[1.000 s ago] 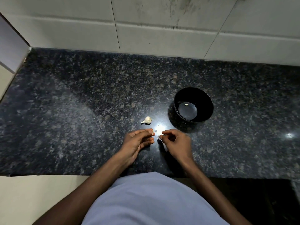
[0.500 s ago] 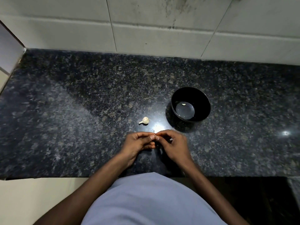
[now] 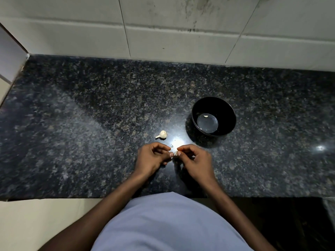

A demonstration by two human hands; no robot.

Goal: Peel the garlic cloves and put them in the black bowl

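A small pale garlic clove [image 3: 175,152] sits between the fingertips of both hands, just above the dark counter. My left hand [image 3: 152,159] pinches it from the left and my right hand [image 3: 196,161] pinches it from the right, fingers curled. A piece of a garlic bulb with a short stem [image 3: 161,134] lies on the counter just beyond my left hand. The black bowl [image 3: 227,113] stands to the upper right of my hands, and one peeled clove [image 3: 205,116] lies inside it.
The speckled black granite counter [image 3: 90,133] runs wide to both sides. A white tiled wall [image 3: 172,33] closes it at the back. Its front edge [image 3: 72,198] lies just under my forearms, with my light blue shirt below.
My hands came together from slightly apart, then kept working the clove between the fingertips. The bulb piece and the bowl stay where they were.
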